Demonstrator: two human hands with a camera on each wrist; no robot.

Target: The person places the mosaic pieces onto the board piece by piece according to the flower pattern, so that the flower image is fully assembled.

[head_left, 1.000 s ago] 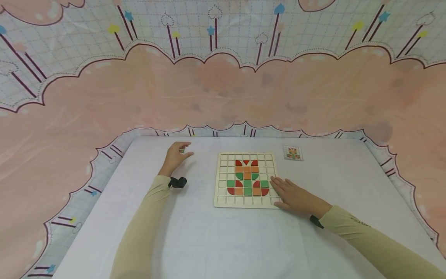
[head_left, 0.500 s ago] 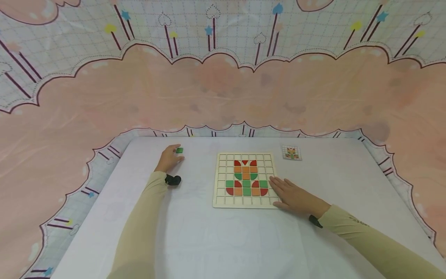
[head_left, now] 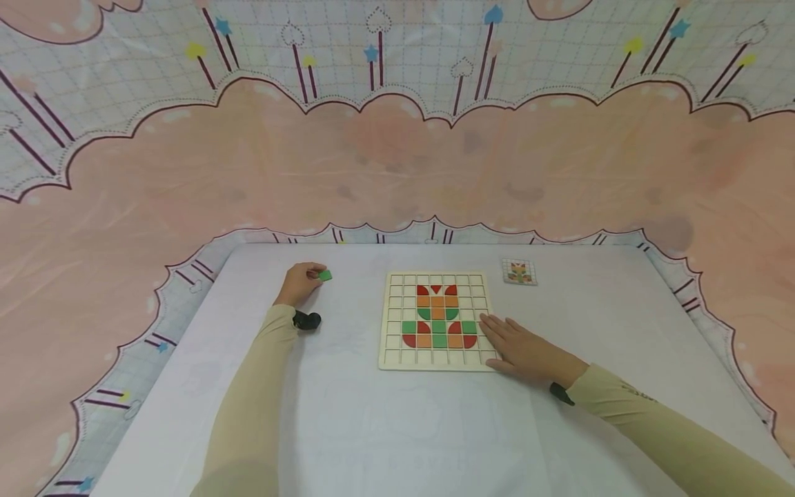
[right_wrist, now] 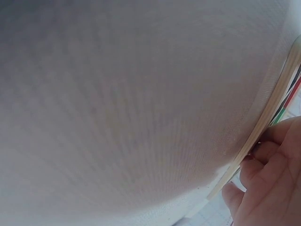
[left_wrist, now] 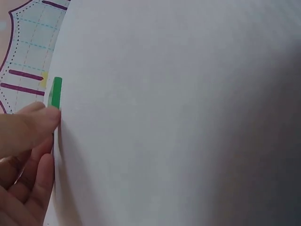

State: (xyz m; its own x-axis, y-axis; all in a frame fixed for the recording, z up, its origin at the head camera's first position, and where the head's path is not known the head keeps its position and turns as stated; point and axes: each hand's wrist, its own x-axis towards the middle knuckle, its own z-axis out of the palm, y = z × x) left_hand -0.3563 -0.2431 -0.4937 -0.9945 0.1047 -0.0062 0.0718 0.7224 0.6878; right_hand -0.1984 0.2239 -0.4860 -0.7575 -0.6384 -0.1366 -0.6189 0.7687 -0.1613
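Observation:
My left hand [head_left: 298, 284] pinches a small green tile [head_left: 325, 275] between thumb and fingers, left of the board. In the left wrist view the tile [left_wrist: 57, 92] is seen nearly edge-on, jutting past the thumb. To the right lies a square wooden grid board [head_left: 393, 357], bearing red, orange and green tiles arranged like a flower. My right hand [head_left: 524, 348] rests with straight fingers on the board's right edge. The right wrist view shows fingers against the wooden board's side [right_wrist: 263, 117]; its tiles are mostly hidden there.
A small picture card [head_left: 519, 272] with a similar flower pattern lies behind the board, to its right. White cloth covers the table [head_left: 348, 428]. A patterned curtain [head_left: 397, 166] hangs beyond the back edge. Black straps sit on both wrists.
The left hand has moved slightly left. The green tile, mostly hidden among the fingers at first, now shows pinched at the fingertips. The right hand stays on the board.

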